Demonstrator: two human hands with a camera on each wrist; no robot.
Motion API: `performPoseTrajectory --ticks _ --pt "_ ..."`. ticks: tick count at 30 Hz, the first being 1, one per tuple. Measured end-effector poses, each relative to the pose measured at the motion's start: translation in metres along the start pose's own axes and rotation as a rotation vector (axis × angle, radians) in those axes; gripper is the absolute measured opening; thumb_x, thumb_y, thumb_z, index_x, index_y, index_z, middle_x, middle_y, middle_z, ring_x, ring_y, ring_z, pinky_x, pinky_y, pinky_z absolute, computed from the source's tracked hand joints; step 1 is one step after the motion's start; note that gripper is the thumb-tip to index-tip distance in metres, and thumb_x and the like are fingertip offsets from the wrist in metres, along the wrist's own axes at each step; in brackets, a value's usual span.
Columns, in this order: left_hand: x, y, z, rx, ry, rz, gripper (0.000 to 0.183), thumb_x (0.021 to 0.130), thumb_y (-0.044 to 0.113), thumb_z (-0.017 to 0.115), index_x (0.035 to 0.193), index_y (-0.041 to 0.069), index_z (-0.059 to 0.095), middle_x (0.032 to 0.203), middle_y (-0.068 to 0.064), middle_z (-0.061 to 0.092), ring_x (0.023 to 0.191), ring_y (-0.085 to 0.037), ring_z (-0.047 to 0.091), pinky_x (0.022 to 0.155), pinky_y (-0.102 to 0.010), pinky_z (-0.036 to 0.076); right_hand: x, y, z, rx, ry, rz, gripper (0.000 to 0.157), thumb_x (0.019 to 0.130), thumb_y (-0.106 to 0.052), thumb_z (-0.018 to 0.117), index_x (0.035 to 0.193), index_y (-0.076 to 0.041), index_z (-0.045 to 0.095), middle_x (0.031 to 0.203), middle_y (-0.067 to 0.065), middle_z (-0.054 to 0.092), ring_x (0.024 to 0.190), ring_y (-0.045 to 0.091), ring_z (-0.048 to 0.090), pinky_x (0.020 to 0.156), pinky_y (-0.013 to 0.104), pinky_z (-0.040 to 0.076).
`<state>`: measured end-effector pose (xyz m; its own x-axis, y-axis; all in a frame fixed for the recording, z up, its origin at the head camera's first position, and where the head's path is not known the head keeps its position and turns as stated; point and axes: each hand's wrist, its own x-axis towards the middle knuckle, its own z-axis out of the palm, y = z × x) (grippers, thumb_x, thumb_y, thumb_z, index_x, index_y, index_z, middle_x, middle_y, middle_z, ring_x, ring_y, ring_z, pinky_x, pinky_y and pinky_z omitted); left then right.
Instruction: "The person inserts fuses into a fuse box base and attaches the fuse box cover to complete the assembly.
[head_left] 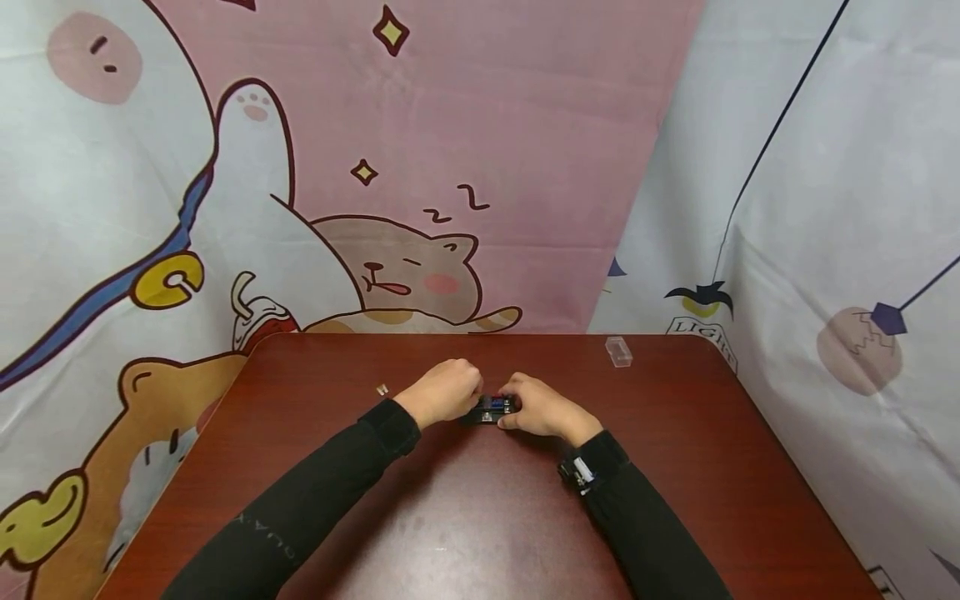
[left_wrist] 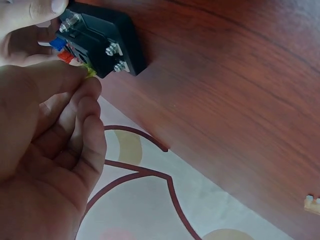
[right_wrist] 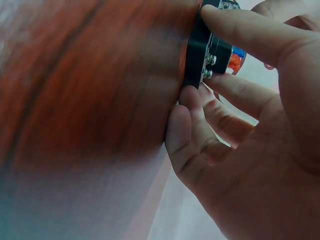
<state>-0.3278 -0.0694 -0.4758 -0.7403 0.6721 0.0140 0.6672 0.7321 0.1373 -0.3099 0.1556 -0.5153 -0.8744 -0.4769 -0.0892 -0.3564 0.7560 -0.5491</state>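
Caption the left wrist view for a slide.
Left fingers pinch a yellow piece at a black device with metal screws.

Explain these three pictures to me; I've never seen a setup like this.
There is no machine here, just a person's two bare hands. The wide picture comes from a camera worn on the head, looking forward and down. The other two come from cameras on the wrists, each watching its own hand's work.

The right hand holds a black block with metal screws. The left hand pinches a small yellow piece at the block, beside a red piece and a blue piece.

On the brown table also lie a clear plastic box and, to the left, something small and tan.
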Motion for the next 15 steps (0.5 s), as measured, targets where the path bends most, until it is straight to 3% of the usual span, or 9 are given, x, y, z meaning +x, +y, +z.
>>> performPoseTrajectory --ticks 8,15 --pt "0.0019 0.0047 0.0002 0.075 0.033 0.017 0.018 0.1 0.014 0.081 0.081 0.013 0.08 0.075 0.002 0.072 0.067 -0.012 0.062 0.071 -0.034 0.059 0.0005 0.0038 0.0021 -0.015 0.011 -0.023 0.045 0.092 -0.027 0.09 0.133 -0.012 0.077 0.118 -0.002 0.065 0.1 0.014 0.06 0.091 0.038 0.052" --pt "0.0022 0.0093 -0.0009 0.08 0.008 -0.028 0.016 0.102 0.014 0.078 0.087 0.012 0.08 0.079 -0.001 0.073 0.069 -0.014 0.061 0.071 -0.035 0.058 0.0006 0.0046 0.0016 -0.019 0.007 -0.006 0.046 0.093 -0.028 0.089 0.135 -0.013 0.076 0.12 -0.003 0.065 0.102 0.015 0.061 0.092 0.037 0.052"
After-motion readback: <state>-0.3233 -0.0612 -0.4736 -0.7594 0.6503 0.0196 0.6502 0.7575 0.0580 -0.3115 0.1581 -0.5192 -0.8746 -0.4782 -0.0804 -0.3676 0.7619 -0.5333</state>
